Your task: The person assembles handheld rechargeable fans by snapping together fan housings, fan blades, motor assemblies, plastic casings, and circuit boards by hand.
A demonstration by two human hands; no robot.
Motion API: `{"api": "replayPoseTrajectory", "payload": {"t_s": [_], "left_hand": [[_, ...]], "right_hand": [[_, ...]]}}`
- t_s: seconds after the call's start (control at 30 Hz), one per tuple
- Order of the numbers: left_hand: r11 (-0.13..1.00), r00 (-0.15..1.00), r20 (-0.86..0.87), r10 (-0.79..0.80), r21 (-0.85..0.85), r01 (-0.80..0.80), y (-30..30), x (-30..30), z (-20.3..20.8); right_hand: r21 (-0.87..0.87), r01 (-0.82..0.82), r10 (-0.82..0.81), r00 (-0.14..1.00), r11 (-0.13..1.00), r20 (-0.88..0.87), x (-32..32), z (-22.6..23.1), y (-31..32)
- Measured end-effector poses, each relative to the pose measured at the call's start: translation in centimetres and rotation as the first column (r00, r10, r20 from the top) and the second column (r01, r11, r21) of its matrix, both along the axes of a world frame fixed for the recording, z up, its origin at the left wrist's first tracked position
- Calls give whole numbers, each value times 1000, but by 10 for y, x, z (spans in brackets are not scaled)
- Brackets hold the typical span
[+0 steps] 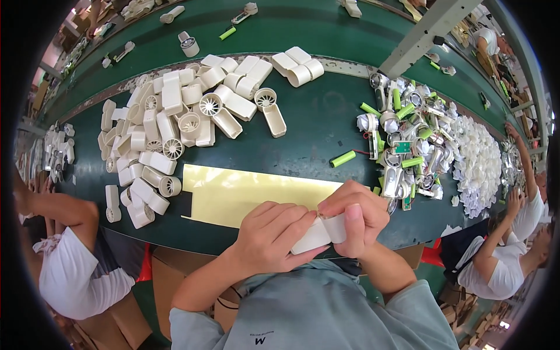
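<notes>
Both my hands grip one white plastic fan housing [312, 236] close to my body, over the front edge of the table. My left hand [271, 236] is closed around its flat handle part. My right hand [359, 219] closes on the short round end, with the thumb on top. What lies inside the housing is hidden by my fingers. Beneath and behind my hands is a long pale yellow sheet [245, 192]. A heap of similar white housings [169, 93], some with round spoked grilles, spreads over the table's left side.
At the right lies a pile of fan inner parts [402, 146] with green cells, wires and circuit boards. Beyond it is a mound of small white translucent pieces [475, 163]. One green cell [343, 158] lies alone. A green belt [262, 29] runs behind, past a metal post [429, 35]. People sit either side.
</notes>
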State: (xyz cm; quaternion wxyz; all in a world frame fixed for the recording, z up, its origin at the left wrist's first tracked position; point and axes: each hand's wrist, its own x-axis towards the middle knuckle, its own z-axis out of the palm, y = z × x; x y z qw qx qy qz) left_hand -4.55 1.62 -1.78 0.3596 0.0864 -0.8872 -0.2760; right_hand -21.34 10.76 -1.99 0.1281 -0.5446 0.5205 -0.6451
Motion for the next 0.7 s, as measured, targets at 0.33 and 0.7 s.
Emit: {"api": "replayPoseTrajectory", "payload": {"t_s": [0.33, 0.7], "left_hand": [[881, 992, 40, 120, 456, -125, -13, 12, -1], [988, 764, 635, 114, -154, -19, -24, 65, -24]], "right_hand": [[394, -292, 358, 928, 871, -105, -25, 56, -33], [190, 547, -254, 633, 815, -732, -217, 11, -207]]}}
